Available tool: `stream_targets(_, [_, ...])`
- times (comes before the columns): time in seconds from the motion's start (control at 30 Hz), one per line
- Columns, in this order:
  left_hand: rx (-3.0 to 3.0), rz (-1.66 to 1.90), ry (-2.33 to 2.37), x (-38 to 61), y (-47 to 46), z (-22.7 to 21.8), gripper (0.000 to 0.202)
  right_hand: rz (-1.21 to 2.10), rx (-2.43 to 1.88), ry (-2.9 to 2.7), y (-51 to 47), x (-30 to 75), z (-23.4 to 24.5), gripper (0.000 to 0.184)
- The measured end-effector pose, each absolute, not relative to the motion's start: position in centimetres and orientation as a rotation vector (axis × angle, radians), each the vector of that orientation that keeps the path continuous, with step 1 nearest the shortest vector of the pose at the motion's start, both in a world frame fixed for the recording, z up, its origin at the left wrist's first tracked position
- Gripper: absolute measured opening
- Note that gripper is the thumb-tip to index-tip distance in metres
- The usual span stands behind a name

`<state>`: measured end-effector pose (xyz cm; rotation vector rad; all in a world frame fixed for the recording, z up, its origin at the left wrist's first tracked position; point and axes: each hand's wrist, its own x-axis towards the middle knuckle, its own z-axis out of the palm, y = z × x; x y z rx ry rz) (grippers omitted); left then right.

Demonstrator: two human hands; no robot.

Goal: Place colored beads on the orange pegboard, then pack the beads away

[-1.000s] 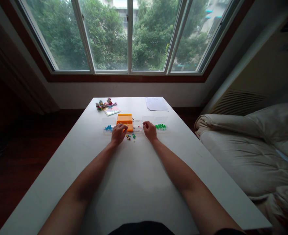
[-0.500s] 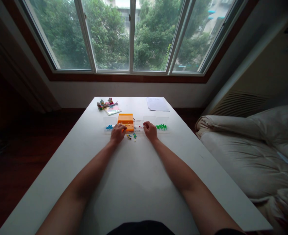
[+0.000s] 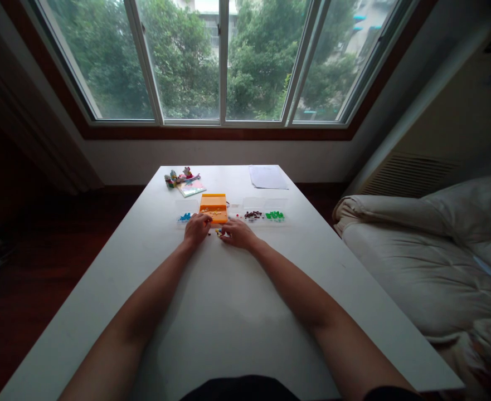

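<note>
Right hand point(image 3: 237, 233) is moving inward to tiny bricks point(image 3: 218, 230) lying toward the table's point(image 3: 228, 306) far edge, seemingly grouped for reach, left hand point(image 3: 195, 227) curling by the orange box point(image 3: 214, 200), both narrow-fingered, any grip impossible to tell.

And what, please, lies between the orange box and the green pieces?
The head view shows brown pieces and, nearer the orange box, a red bit.

Black garment point(image 3: 239, 390); dark sleeve edge point(image 3: 391, 394) at right; bare forearms point(image 3: 155, 289).
</note>
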<state>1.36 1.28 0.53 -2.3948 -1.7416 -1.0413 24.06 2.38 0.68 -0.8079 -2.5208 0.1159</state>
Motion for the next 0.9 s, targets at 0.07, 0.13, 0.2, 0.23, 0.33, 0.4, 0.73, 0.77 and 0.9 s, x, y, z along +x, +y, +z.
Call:
stream_targets(0.07, [-2.384,-1.050,-1.768,1.3,1.3,0.5,0.017,0.099,-0.783,-2.546,2.4,23.7,0.5,0.011])
stream_targets(0.13, [-2.394,-1.048,-1.778,1.3,1.3,0.5,0.016,0.105,-0.775,-2.553,2.5,23.7,0.3,0.008])
stream_targets(0.2, [-2.408,-1.041,-1.784,1.4,1.3,0.5,0.016,0.119,-0.782,-2.543,2.6,23.7,0.1,0.005])
stream_targets(0.23, [-2.413,-1.037,-1.790,1.4,1.3,0.4,0.016,0.120,-0.796,-2.525,2.7,23.8,0.1,0.005])
stream_targets(0.33, [-2.438,-1.031,-1.803,1.4,1.4,0.4,0.016,0.102,-0.904,-2.399,2.7,24.2,0.2,0.007])
stream_targets(0.4, [-2.483,-1.025,-1.782,1.4,1.4,0.3,0.015,0.084,-1.033,-2.256,2.9,24.8,0.5,0.010])
stream_targets(0.73, [-2.706,-0.899,-1.561,3.3,0.1,1.1,0.015,-0.034,-1.597,-1.531,5.6,29.9,0.8,0.017])
stream_targets(0.77, [-2.729,-0.877,-1.532,3.6,-0.1,1.2,0.016,-0.034,-1.617,-1.504,5.8,30.1,0.6,0.018])
stream_targets(0.9, [-2.806,-0.782,-1.413,4.7,-0.7,1.4,0.018,-0.018,-1.627,-1.481,6.1,30.0,-0.1,0.021])
